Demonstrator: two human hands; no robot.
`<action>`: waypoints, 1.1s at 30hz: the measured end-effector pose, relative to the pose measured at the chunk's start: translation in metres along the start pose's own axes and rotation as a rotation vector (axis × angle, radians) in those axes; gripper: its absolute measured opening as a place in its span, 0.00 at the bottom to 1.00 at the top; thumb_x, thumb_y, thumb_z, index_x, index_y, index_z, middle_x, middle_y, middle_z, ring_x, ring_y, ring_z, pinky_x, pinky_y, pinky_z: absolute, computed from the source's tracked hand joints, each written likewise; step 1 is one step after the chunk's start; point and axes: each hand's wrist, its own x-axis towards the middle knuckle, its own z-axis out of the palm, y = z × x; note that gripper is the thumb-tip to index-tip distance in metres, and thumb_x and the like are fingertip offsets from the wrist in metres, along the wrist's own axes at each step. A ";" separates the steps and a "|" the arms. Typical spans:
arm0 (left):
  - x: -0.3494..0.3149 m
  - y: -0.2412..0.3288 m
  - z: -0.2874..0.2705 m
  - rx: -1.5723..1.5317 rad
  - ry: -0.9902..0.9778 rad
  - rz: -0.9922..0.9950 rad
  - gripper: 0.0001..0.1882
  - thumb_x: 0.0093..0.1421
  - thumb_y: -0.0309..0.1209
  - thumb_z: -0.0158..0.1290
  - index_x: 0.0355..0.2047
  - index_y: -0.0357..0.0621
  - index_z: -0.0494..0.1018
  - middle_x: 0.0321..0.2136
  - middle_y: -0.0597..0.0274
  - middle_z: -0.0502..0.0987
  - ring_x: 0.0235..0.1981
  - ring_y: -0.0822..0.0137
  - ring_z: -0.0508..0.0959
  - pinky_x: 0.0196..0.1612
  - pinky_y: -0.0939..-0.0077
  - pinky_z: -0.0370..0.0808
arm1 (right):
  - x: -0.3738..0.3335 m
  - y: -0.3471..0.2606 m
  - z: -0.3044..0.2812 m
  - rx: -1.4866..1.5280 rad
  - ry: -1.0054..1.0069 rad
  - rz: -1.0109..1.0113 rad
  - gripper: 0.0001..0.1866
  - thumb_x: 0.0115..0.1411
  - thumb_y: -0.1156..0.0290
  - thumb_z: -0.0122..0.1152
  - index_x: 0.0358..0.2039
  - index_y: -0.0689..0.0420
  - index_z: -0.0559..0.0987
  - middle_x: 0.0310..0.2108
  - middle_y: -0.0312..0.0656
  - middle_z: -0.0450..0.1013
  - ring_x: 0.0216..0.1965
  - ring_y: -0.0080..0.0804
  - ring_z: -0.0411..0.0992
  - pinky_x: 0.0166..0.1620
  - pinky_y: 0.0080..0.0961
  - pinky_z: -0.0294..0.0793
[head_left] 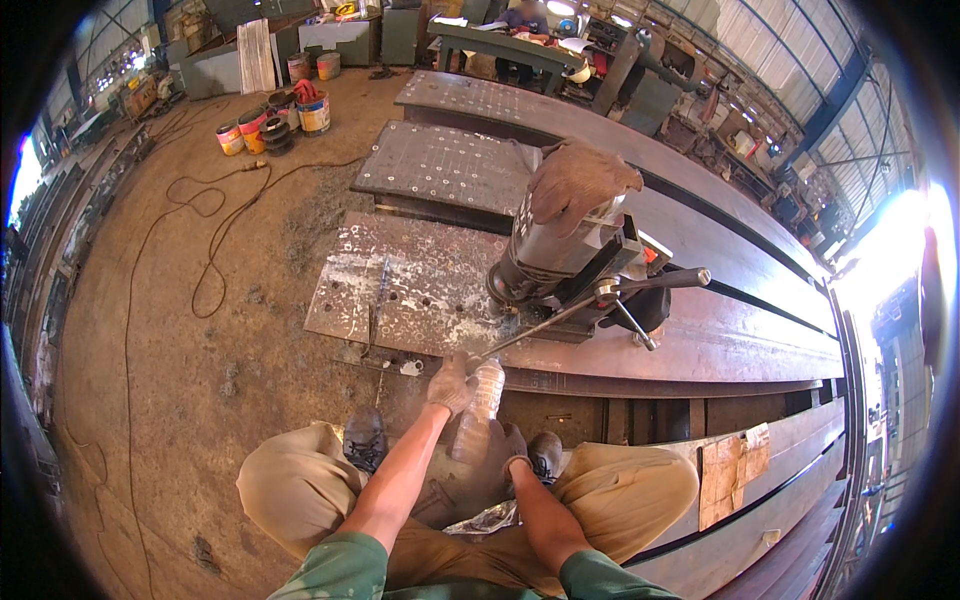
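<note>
My left hand (453, 386), in a pale work glove, is closed at the near end of a long metal lever (545, 325). This lever belongs to a portable drill press (565, 255), which stands on a steel beam (400, 275) with a brown cloth (580, 180) draped over its top. Between my hands a clear plastic bottle (478, 412) is tilted, its upper end close to the left hand. My right hand (510, 447), in a dark glove, is against the bottle's lower side; its fingers are partly hidden. White wet patches and several drilled holes mark the beam.
More steel beams (450, 165) lie behind, with rows of marked spots. Paint cans (250, 130) stand at the far left, and a cable (215, 260) loops over the floor. Torn cardboard (733, 470) rests on the beams at right. A person (525, 20) is at a far bench.
</note>
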 end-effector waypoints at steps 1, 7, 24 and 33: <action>0.000 0.000 0.000 0.010 0.004 0.002 0.30 0.59 0.36 0.57 0.60 0.44 0.63 0.56 0.36 0.69 0.56 0.36 0.74 0.58 0.49 0.74 | 0.002 0.001 0.001 0.002 -0.002 0.000 0.38 0.64 0.41 0.61 0.57 0.65 0.76 0.51 0.60 0.78 0.56 0.56 0.75 0.58 0.41 0.72; -0.002 0.000 0.000 0.021 0.017 -0.016 0.30 0.59 0.37 0.58 0.60 0.44 0.63 0.56 0.36 0.70 0.56 0.36 0.74 0.57 0.49 0.74 | 0.009 0.010 0.009 -0.003 -0.030 0.001 0.37 0.64 0.39 0.60 0.54 0.64 0.77 0.48 0.59 0.80 0.54 0.55 0.77 0.55 0.41 0.74; 0.005 -0.023 0.014 0.131 0.107 0.051 0.33 0.60 0.40 0.59 0.62 0.41 0.63 0.58 0.37 0.70 0.60 0.40 0.72 0.62 0.52 0.71 | 0.030 0.029 0.027 0.068 -0.015 -0.025 0.35 0.66 0.40 0.54 0.52 0.63 0.80 0.48 0.57 0.80 0.55 0.54 0.76 0.56 0.42 0.73; 0.002 -0.001 0.001 0.052 -0.003 -0.051 0.32 0.59 0.38 0.60 0.61 0.42 0.63 0.58 0.38 0.68 0.58 0.37 0.73 0.58 0.47 0.73 | 0.030 0.041 0.031 0.073 0.038 0.059 0.35 0.66 0.40 0.55 0.52 0.64 0.80 0.50 0.57 0.79 0.57 0.53 0.75 0.59 0.40 0.71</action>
